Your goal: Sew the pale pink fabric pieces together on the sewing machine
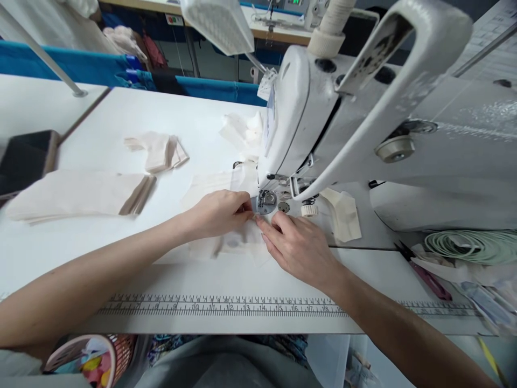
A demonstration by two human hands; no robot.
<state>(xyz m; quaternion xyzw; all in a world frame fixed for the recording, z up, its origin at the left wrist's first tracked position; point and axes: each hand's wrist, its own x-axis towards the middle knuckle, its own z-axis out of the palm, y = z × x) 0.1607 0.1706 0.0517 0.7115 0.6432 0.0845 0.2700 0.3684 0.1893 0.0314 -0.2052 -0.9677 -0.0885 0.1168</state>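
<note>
Both hands are close together just in front of the needle plate [264, 203] of a white sewing machine [299, 102]. My left hand [224, 213] is closed, thumb and forefinger pinching the edge of a thin, pale fabric piece [238, 242]. Over the right part of that fabric lies my right hand [297, 242], its fingertips pointing left and almost meeting the left ones near the presser foot [266, 198]. Its forefinger and middle finger are extended, the others bent. The fabric is blurred and partly hidden by the hands.
Left on the table are a stack of cream fabric [81, 193], a smaller folded pile [159, 151] and a phone [28, 159]. A ruler tape [242, 307] runs along the front edge. Purple-handled snips [430, 277] and coiled green cord [472, 245] lie right. A basket [121, 355] stands below.
</note>
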